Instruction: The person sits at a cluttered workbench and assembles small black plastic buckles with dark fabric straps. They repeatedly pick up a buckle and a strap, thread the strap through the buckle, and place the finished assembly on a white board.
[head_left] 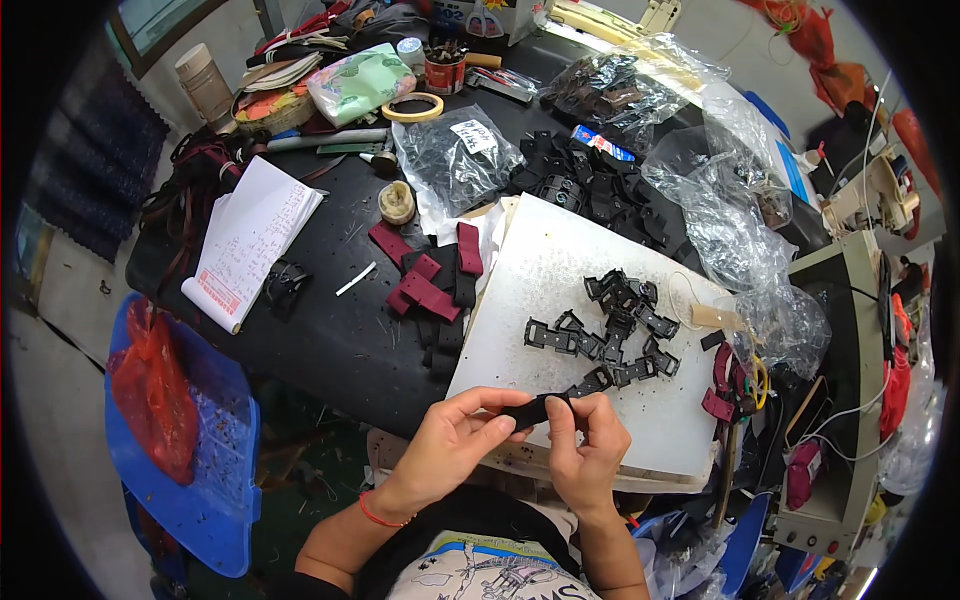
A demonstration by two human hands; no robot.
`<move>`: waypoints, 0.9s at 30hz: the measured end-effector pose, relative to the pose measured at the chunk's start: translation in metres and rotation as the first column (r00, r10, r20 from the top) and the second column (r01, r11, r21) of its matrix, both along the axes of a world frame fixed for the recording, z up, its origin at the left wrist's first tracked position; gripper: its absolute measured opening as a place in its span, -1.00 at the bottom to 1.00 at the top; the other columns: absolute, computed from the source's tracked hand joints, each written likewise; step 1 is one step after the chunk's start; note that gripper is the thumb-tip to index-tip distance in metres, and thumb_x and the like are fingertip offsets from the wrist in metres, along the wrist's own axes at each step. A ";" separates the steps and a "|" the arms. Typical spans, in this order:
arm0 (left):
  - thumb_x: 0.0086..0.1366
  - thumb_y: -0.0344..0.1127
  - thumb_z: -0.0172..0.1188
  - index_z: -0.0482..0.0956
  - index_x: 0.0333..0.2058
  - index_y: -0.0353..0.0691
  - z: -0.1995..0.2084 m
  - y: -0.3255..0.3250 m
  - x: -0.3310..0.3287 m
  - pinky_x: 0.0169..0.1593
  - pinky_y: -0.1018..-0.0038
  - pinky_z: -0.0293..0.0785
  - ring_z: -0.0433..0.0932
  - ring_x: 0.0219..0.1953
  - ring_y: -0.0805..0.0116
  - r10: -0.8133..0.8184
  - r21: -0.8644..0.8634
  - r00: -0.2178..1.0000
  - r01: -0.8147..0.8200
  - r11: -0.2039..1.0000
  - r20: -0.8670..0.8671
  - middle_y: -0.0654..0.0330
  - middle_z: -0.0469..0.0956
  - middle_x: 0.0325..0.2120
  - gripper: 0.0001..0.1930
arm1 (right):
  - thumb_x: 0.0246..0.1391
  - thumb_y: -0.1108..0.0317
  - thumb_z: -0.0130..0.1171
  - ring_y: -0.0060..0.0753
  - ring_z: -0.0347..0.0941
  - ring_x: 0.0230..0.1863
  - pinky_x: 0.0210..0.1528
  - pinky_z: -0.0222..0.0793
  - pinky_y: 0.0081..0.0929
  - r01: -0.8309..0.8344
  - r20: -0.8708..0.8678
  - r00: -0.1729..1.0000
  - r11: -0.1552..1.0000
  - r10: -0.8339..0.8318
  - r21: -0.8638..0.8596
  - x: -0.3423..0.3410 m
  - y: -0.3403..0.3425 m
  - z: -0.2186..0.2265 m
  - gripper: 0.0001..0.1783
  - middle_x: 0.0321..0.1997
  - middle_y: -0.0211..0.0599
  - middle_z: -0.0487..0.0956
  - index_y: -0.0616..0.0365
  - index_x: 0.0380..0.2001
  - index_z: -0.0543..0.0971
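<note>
My left hand [452,448] and my right hand [584,455] meet over the near edge of a white board [530,275]. Between them is a short black strap piece [533,411], pinched at its left end by the left fingers and at its right end by the right thumb and fingers. Just beyond it, a cluster of black plastic buckles [612,345] lies on the board, one close to the right fingertips. Left of the board, maroon strap pieces [430,290] rest among black ones.
Black strap pieces [590,180] are heaped behind the board, beside clear plastic bags [720,215]. An open notepad [255,235], a tape roll [412,107] and a red tin [444,75] sit farther left. A blue stool [225,440] with a red bag [155,400] stands at left.
</note>
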State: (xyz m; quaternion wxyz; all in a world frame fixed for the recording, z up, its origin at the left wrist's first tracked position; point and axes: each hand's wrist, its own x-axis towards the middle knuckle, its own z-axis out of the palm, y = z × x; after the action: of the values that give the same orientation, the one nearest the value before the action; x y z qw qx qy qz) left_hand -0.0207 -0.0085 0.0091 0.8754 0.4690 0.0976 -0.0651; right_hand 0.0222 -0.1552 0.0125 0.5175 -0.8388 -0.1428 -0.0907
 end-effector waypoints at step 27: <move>0.30 -0.40 0.08 0.48 -0.11 -0.44 -0.004 0.002 0.033 -0.27 0.56 0.54 0.61 -0.39 0.43 0.071 0.373 0.990 -0.113 0.921 0.124 0.07 0.60 -0.34 -0.75 | 0.02 0.41 0.24 -0.53 0.27 -0.74 -0.68 0.16 -0.55 -0.027 0.092 0.995 0.993 0.037 -0.117 0.040 -0.004 0.025 -0.78 -0.70 -0.31 0.41 0.25 -0.57 0.44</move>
State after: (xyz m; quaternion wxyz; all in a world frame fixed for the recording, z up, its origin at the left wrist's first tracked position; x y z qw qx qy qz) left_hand 0.0123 -0.0063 0.0055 0.7743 0.6270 0.0830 0.0218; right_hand 0.0623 -0.1590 0.0371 0.4621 -0.8598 -0.1854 -0.1132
